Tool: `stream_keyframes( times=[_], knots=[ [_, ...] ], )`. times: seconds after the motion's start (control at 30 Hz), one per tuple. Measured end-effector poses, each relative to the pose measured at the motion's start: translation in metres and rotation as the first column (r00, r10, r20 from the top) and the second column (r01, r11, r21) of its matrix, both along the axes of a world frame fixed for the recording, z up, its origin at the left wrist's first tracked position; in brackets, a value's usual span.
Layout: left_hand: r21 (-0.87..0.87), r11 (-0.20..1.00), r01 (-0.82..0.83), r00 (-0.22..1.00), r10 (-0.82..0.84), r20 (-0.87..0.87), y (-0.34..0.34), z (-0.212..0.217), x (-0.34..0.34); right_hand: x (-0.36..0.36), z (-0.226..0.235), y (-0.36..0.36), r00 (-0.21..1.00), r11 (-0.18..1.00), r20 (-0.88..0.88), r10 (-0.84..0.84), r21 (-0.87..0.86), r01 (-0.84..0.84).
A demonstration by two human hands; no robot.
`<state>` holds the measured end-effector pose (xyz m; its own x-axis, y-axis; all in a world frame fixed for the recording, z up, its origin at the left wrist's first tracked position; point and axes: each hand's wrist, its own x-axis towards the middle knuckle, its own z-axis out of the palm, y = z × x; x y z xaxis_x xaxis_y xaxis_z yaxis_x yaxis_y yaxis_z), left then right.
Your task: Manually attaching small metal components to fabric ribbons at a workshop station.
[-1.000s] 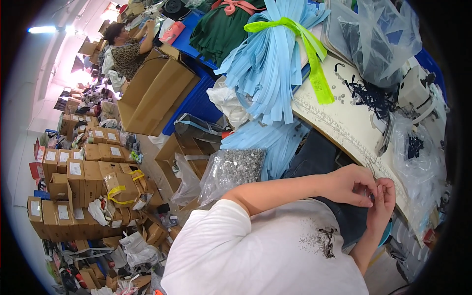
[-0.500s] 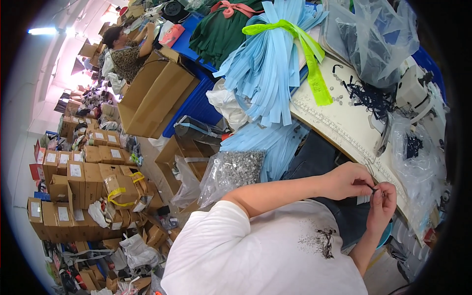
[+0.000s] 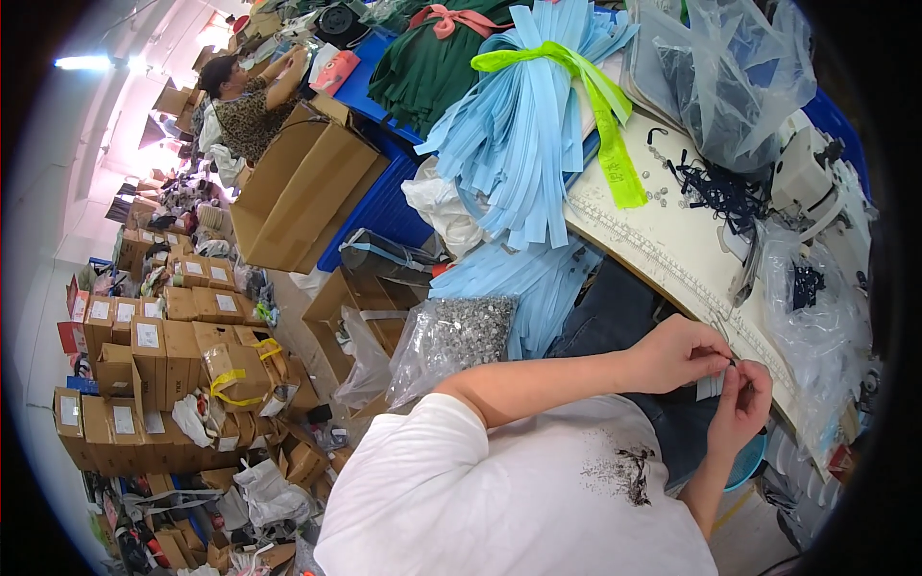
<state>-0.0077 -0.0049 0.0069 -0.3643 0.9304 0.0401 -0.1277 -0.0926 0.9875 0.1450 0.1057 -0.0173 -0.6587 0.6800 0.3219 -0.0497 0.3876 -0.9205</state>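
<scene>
My left hand (image 3: 684, 353) and my right hand (image 3: 741, 403) meet just off the near edge of the white table, over my lap. Both are closed in a pinch on a small dark cord (image 3: 732, 364), mostly hidden by the fingertips. On the table lies a tangled pile of short navy cord loops (image 3: 718, 197). Beside that pile are several small silver pieces (image 3: 657, 195) and a single loop (image 3: 657, 134). A clear bag of small silver pieces (image 3: 468, 331) stands left of my left forearm.
A ruler strip runs along the edge of the white table (image 3: 663, 230). Light blue strips (image 3: 523, 125), tied with a yellow-green band, lie beyond. A white machine (image 3: 807, 178) and clear plastic bags (image 3: 816, 307) are at right. Cartons (image 3: 173, 355) fill the left; another person (image 3: 252, 110) works there.
My fingertips have closed in nearer each other, so less of the dark cord shows between them. The other person's head and arms have shifted slightly.
</scene>
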Motion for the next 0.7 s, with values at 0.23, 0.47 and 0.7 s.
stream_keyframes(
  times=[0.23, 0.47, 0.7],
  knots=[
    [-0.071, 0.997, 0.035, 0.999, -0.037, -0.028, 0.001, 0.006, 0.002, 0.005, 0.000, 0.000, 0.999, 0.990, -0.010, -0.040, -0.138, 0.038],
    [-0.132, 0.991, -0.036, 0.986, 0.057, 0.155, 0.008, -0.008, 0.016, 0.004, 0.011, 0.001, 0.999, 0.998, -0.047, -0.004, -0.056, 0.001],
    [-0.139, 0.984, -0.111, 0.994, 0.113, 0.008, -0.003, -0.002, 0.006, -0.010, 0.017, 0.000, 0.990, 0.907, -0.077, 0.121, -0.396, -0.141]
  ],
)
